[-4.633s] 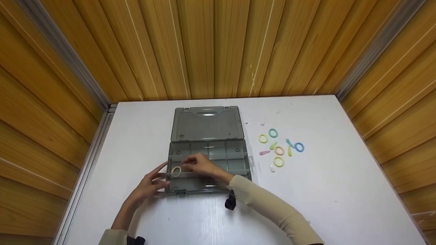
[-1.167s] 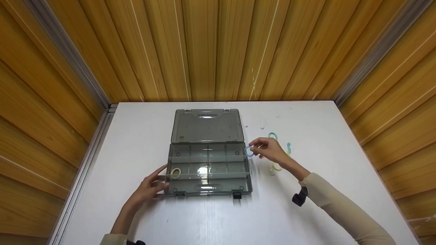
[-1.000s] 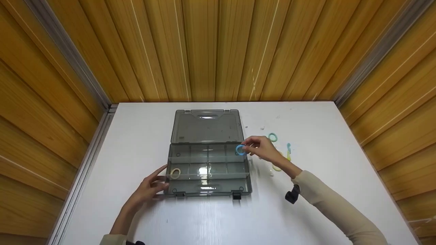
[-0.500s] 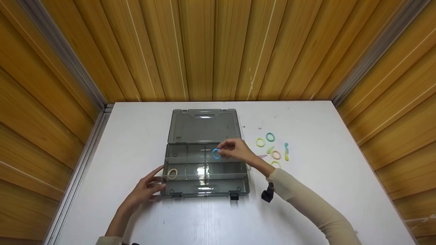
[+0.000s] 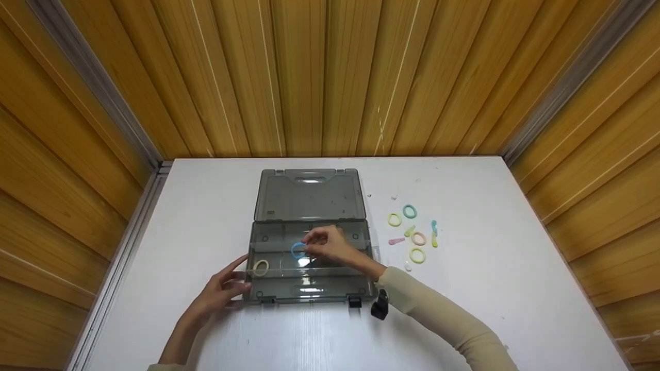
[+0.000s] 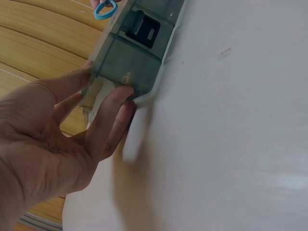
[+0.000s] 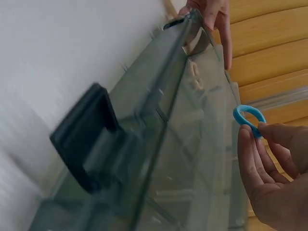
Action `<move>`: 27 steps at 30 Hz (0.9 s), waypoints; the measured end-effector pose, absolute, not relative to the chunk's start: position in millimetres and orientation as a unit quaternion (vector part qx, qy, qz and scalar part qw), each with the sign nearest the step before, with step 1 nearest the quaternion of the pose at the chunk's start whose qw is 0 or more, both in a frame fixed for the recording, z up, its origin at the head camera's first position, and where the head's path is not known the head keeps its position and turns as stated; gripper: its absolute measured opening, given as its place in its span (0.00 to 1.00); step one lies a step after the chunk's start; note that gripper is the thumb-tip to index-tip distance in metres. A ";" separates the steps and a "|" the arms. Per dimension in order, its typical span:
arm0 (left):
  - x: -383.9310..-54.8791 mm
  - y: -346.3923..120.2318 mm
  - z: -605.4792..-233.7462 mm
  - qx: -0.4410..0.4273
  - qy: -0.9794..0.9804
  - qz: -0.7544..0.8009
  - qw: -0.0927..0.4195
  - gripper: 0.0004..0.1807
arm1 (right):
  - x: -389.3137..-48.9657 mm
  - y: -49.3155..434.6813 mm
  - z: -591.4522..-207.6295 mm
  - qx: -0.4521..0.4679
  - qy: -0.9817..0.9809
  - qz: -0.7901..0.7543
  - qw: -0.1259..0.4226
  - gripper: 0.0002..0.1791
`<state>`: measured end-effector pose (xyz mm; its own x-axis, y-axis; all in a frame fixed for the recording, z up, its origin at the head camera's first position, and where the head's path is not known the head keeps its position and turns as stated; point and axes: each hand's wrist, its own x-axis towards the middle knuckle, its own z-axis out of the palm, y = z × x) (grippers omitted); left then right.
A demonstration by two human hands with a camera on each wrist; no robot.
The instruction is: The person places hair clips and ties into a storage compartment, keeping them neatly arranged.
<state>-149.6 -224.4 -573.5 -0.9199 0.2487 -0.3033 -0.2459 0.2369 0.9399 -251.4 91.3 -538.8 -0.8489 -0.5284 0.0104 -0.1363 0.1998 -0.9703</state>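
Note:
In the head view my right hand (image 5: 330, 245) pinches a blue hair tie (image 5: 293, 251) between thumb and fingertips, over the middle row of an open grey divided plastic box (image 5: 330, 300). The right wrist view shows this blue tie (image 7: 250, 109) standing out from the fingertips above the box. Within the middle row's left-end compartment stands a cream hair tie (image 5: 254, 269), leaning on the divider. My left hand (image 5: 219, 293) rests against the box's left end, fingers spread along it. From the left wrist, its fingertips touch the box (image 6: 130, 67) near a corner.
Right of the box lie loose hair ties, including a teal one (image 5: 410, 211), a peach one (image 5: 418, 238) and a yellow one (image 5: 417, 255). Small hair clips, one pink (image 5: 396, 241), lie among them. The lid (image 5: 309, 198) lies folded back; a black latch (image 5: 355, 302) projects in front.
The right hand has left the cream tie in the box, taken the blue tie from the table, and carried it left over the middle row. My left hand stays at the box's end.

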 end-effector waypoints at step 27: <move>-151.4 -227.0 -576.4 0.015 0.748 0.633 0.201 0.42 | -227.5 22.8 -568.7 -0.248 0.855 -0.454 0.036 0.03</move>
